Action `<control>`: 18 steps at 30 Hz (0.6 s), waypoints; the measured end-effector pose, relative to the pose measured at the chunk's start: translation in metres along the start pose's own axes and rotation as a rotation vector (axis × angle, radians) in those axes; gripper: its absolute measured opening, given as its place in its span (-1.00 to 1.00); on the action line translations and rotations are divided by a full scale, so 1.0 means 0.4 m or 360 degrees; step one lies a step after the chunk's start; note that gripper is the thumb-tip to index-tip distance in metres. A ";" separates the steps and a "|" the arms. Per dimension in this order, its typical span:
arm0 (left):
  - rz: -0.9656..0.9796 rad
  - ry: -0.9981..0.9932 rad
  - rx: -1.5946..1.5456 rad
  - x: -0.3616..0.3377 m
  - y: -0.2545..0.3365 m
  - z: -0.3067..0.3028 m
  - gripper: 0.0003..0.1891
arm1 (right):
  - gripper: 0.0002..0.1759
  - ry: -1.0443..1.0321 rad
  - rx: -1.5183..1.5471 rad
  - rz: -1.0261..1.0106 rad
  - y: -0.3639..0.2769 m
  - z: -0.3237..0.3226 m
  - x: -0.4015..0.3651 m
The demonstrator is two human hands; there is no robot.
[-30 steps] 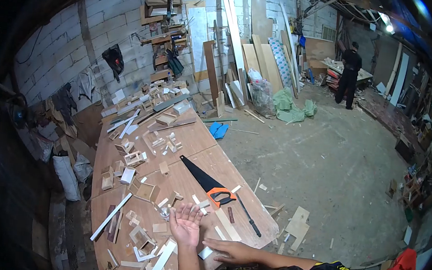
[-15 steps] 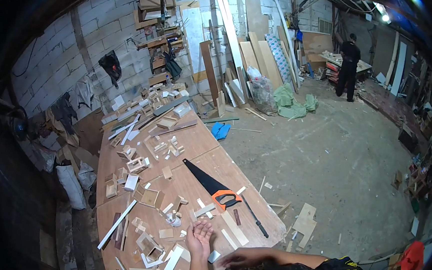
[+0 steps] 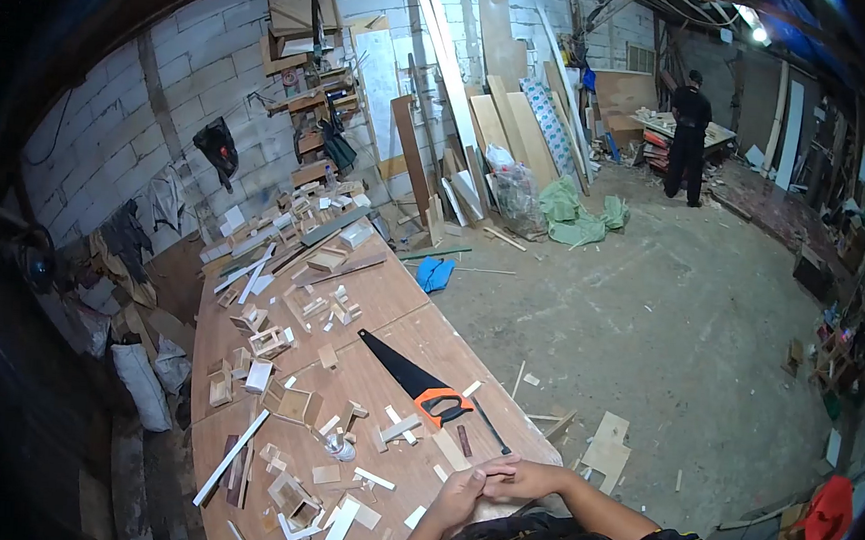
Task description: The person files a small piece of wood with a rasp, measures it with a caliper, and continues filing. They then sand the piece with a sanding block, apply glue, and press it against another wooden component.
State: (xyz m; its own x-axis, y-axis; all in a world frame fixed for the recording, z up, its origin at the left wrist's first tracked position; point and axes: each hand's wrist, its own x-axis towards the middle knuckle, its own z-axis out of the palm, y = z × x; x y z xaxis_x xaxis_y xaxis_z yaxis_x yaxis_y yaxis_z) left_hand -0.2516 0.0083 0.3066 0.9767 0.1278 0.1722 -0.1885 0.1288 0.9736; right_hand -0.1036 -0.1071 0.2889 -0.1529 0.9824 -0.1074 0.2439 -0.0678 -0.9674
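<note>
My left hand (image 3: 458, 497) and my right hand (image 3: 522, 479) meet at the near right edge of the wooden table (image 3: 393, 356). Their fingers are bent and pressed together, the right ones lying over the left ones, and no object shows between them. Just beyond them lie a flat light wood strip (image 3: 451, 449) and a small dark brown piece (image 3: 464, 440). A handsaw (image 3: 407, 374) with an orange and black handle rests farther up the table, beside a thin dark tool (image 3: 491, 425). White strips (image 3: 375, 479) lie left of my hands.
Small wooden boxes (image 3: 298, 404) and offcuts cover the table's left side, near a small clear container (image 3: 340, 446). Boards (image 3: 508, 125) lean on the far wall. A person in dark clothes (image 3: 688, 137) stands at a far bench. Wood scraps (image 3: 607, 449) lie on the floor at right.
My left hand, earlier open with its palm up over the table, has moved right and closed against my right hand. The view has shifted slightly. The far person stands a little differently.
</note>
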 end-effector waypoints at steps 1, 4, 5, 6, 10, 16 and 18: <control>0.0003 0.0045 0.0027 -0.001 0.011 0.008 -0.40 | -0.61 0.0014 0.0007 -0.0010 -0.002 0.003 -0.007; -0.0018 0.0106 0.0076 0.010 0.049 0.035 -0.46 | -0.58 -0.0017 0.0054 -0.0056 -0.003 0.035 -0.010; 0.0062 0.0161 0.0239 0.025 0.065 0.038 -0.50 | -0.53 -0.0028 0.0233 -0.0245 -0.008 0.065 -0.019; 0.0139 0.0215 0.0401 0.042 0.085 0.047 -0.54 | -0.49 -0.0175 0.0293 -0.0309 -0.005 0.102 -0.007; 0.0342 0.0113 0.0490 0.124 0.169 0.125 -0.62 | -0.29 -0.0783 -0.0024 0.0024 -0.030 0.184 0.042; 0.0450 0.0042 0.0494 0.201 0.174 0.313 -0.69 | -0.28 -0.0301 0.0783 -0.0703 -0.006 0.173 -0.069; 0.0384 -0.0033 0.0517 0.217 0.150 0.371 -0.70 | -0.31 -0.0282 0.1086 -0.0677 -0.018 0.162 -0.138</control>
State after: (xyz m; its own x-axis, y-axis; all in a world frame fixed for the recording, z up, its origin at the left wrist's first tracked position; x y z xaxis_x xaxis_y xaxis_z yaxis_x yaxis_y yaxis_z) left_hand -0.1629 -0.1190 0.4023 0.9108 0.0960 0.4015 -0.3739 -0.2204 0.9009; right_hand -0.1592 -0.1721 0.2871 -0.2640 0.9097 0.3206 -0.4958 0.1572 -0.8541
